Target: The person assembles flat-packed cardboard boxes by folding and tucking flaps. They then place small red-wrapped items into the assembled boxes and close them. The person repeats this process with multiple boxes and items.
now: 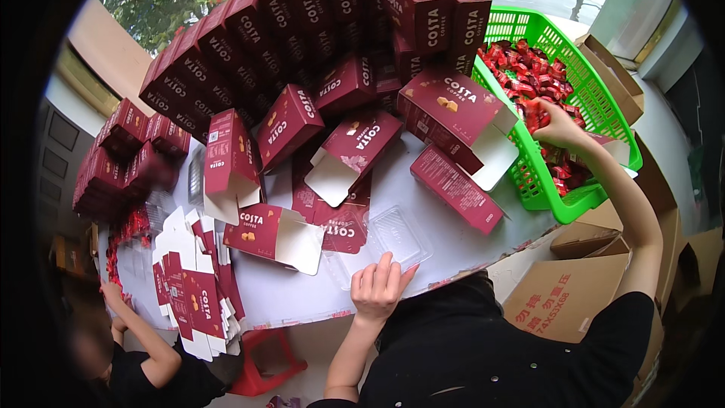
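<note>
At the table's near edge, the curled fingers of my left hand (pixel 377 289) press on the near edge of a clear plastic tray (pixel 398 233), which lies with its hollow side up. My right hand (pixel 557 127) reaches into a green plastic basket (pixel 601 75). Its fingers are closed on small red-wrapped sweets (pixel 533 115), and many more of these fill the basket. Between my hands lies a closed maroon carton (pixel 457 187). Several maroon cartons with open white flaps (pixel 294 238) lie beyond and left of the tray.
Stacked maroon cartons (pixel 279 11) form a wall at the back. Flattened cartons (pixel 189 287) pile up at the left, near a co-worker's arm (pixel 147 332). A red stool (pixel 268 363) stands below the table; brown cardboard boxes (pixel 566 295) are at the right.
</note>
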Demonstrator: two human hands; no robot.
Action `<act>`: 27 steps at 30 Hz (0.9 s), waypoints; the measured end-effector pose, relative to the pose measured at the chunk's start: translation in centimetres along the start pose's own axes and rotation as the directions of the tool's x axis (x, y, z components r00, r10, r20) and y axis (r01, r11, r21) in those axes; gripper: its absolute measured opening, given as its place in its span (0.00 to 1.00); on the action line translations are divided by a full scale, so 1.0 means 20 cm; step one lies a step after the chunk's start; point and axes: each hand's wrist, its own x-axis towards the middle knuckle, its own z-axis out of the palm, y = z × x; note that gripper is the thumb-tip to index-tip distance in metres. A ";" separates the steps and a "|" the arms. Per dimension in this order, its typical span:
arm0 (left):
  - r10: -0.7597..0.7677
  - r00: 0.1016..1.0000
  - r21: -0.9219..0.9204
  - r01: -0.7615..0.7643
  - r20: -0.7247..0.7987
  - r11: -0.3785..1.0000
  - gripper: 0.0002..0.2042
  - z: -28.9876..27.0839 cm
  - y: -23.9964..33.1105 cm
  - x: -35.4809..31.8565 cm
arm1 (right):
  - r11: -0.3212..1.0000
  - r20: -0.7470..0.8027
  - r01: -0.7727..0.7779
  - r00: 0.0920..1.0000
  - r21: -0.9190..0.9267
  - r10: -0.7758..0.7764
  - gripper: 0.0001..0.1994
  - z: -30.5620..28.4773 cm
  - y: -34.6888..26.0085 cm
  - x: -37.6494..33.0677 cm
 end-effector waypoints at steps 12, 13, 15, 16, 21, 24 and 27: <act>0.057 0.996 -0.009 -0.058 -0.074 0.998 0.17 0.01 0.00 0.00 | 0.798 -0.397 0.433 0.878 0.419 -0.268 0.22 -0.06 -0.55 -0.49; 0.061 0.995 -0.011 -0.062 -0.081 0.998 0.17 0.00 -0.01 -0.01 | 0.723 -0.414 0.512 0.847 0.465 -0.333 0.21 0.02 -0.62 -0.53; 0.058 0.994 -0.025 -0.060 -0.092 0.998 0.17 -0.01 0.00 -0.02 | 0.762 -0.322 0.450 0.888 0.465 -0.328 0.23 0.18 -0.74 -0.60; 0.048 0.995 -0.018 -0.050 -0.082 0.999 0.17 -0.02 -0.01 -0.03 | 0.776 -0.216 0.404 0.915 0.483 -0.342 0.24 0.29 -0.83 -0.60; 0.039 0.996 -0.019 -0.041 -0.075 0.999 0.19 -0.08 -0.03 -0.06 | 0.804 -0.148 0.573 0.819 0.160 -0.554 0.25 0.76 -1.00 -0.42; 0.026 0.996 -0.018 -0.027 -0.080 0.999 0.19 -0.09 -0.03 -0.09 | 0.836 -0.045 0.546 0.838 0.051 -0.544 0.25 0.94 -0.95 -0.30; 0.017 0.997 -0.005 -0.018 -0.079 1.000 0.19 -0.10 -0.05 -0.13 | 0.846 0.017 0.532 0.847 -0.030 -0.531 0.29 1.09 -0.88 -0.23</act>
